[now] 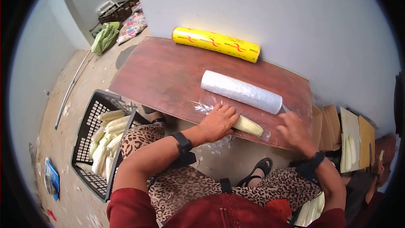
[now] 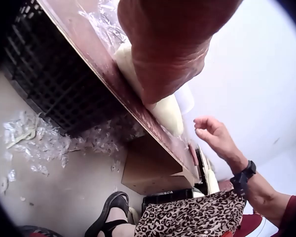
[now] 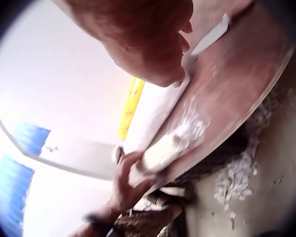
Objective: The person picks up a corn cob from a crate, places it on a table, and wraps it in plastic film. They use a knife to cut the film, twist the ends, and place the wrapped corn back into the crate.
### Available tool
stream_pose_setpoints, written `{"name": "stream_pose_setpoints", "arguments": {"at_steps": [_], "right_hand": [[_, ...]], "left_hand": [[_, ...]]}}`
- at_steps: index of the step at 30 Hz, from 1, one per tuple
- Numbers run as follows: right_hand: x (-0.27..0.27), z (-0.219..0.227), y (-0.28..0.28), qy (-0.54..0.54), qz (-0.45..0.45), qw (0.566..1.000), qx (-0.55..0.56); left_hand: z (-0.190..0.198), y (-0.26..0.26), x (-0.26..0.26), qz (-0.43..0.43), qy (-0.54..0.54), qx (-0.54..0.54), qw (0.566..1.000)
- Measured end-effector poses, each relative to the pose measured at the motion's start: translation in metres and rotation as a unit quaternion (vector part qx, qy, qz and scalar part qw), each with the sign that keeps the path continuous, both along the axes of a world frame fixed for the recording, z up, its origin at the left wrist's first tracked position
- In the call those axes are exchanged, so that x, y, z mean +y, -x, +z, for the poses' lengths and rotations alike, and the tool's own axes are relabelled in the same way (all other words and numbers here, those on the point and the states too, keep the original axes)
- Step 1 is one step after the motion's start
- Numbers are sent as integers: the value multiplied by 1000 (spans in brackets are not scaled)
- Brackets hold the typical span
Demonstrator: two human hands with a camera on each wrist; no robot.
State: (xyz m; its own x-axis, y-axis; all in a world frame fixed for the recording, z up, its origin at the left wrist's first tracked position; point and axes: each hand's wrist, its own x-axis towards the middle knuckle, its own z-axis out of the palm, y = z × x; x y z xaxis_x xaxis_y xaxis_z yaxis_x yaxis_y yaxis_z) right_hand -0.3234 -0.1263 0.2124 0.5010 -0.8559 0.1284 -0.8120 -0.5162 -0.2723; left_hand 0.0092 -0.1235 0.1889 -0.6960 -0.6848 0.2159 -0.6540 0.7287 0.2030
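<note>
On the brown table (image 1: 152, 71), my left hand (image 1: 219, 122) grips a pale ear of corn (image 1: 249, 126) from above, its fingers laid over one end. Clear plastic film (image 3: 191, 123) lies crinkled around the corn. My right hand (image 1: 296, 131) hovers over the table's right side, fingers loosely curled, with nothing seen between them in the left wrist view. A knife (image 3: 212, 37) lies on the wood beside that hand, its pale blade near the end of the film roll. The white roll of cling film (image 1: 241, 92) rests just behind the corn.
Against the wall lies a yellow wrapped roll (image 1: 216, 44). A black crate (image 1: 90, 135) holding several ears of corn stands on the floor at left. Cardboard boxes (image 1: 327, 126) stand at right. Plastic scraps (image 2: 34, 140) litter the floor under the table.
</note>
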Motion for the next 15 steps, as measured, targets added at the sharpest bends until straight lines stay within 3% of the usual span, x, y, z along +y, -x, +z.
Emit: {"name": "stream_pose_setpoints", "arguments": {"at_steps": [1,3,5,9,15], "right_hand": [[6,7,-24,-24,61,997,-33],[21,12,-71,-19,101,994,-34],[22,-12,-96,51,83,995,20],[10,-33,-102,12,40,999,25],[-10,-38,-90,-62,77,995,-28]], "left_hand": [[0,1,-1,-4,1,0,1000],[-2,3,-2,1,-4,-1,1000],[1,5,-2,6,-11,-6,1000],[-7,7,-6,10,21,0,1000],[-12,10,-14,11,20,18,1000]]}}
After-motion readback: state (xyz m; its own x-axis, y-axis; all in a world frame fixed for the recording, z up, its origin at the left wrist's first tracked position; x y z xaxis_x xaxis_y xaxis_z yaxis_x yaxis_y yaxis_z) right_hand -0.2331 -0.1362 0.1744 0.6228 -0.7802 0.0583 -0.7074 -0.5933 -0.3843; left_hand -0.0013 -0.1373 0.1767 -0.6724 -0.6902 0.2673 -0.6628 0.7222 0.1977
